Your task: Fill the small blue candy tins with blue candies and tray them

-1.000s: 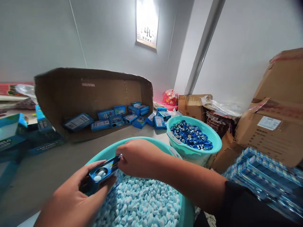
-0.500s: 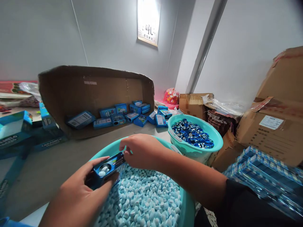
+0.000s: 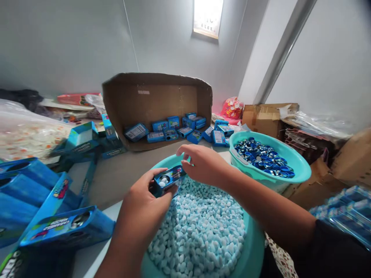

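Observation:
My left hand [image 3: 143,210] grips a small blue tin [image 3: 169,179] whose open window shows a few white tablets. It hangs over the near teal basin [image 3: 252,251], which is heaped with pale blue tablets [image 3: 199,231]. My right hand [image 3: 204,164] is closed, its fingertips pinching the tin's far end. Both hands hover above the left part of the tablet heap.
A second teal basin [image 3: 295,172] of blue caps [image 3: 262,156] stands to the right. Behind, an open cardboard box [image 3: 156,94] on its side holds several blue tins [image 3: 169,129]. Blue display cartons [image 3: 58,216] lie at left, brown cartons [image 3: 266,117] at right.
The view has swung left, so the box, basins and hands now sit further right in the frame. My hands keep the tin over the tablets, now lifted a little toward the basin's far rim.

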The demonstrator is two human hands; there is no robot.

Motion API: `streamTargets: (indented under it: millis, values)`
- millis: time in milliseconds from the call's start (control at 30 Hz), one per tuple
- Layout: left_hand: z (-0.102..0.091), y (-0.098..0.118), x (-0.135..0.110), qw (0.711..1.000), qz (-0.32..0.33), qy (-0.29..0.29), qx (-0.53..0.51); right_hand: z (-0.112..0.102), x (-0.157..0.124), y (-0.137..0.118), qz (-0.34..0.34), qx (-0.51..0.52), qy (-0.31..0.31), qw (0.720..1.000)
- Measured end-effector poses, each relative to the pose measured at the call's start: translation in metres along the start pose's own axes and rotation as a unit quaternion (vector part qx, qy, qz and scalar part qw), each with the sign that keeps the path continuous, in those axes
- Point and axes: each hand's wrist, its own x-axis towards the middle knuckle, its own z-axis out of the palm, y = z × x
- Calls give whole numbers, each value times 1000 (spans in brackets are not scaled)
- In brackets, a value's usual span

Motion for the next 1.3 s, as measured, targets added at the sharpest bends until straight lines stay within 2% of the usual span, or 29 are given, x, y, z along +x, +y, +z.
streamTargets:
  millis: [100, 167, 267, 367, 467, 633, 700, 833, 933, 1033, 1133, 1300]
  values:
    - [-1, 1, 0, 1000, 7, -8, -9, 1, -1, -6, -81, 85, -4, 993]
    - [-1, 1, 0, 999, 17, -9, -34, 3, -2, -13, -105, 128, -20, 986]
    - [1, 0, -2, 996, 31, -4, -83, 7, -4, -20, -76, 196, -42, 977]
    - [3, -2, -5, 991, 55, -10, -121, 12, -4, -16, -54, 292, -79, 951]
    - [4, -2, -5, 992, 63, -9, -109, 18, 1, -4, -24, 363, -119, 924]
    - [4, 2, -7, 994, 48, 0, -97, 24, 8, 4, 51, 410, -135, 901]
    - [3, 3, -8, 995, 43, 1, -85, 25, 9, 4, 93, 444, -165, 876]
    - [3, 3, -9, 996, 69, -22, -58, 27, 11, 11, 169, 517, -253, 800]
    - [3, 3, -11, 991, 103, -48, -63, 24, 12, 19, 165, 537, -304, 770]
    - [0, 5, -12, 986, 130, -53, -86, 18, 12, 22, 116, 539, -308, 775]
    - [-3, 5, -11, 985, 146, -8, -95, 12, 11, 19, 58, 534, -292, 792]
    - [-4, 3, -6, 983, 161, 71, -43, 10, 10, 17, -38, 441, -227, 868]
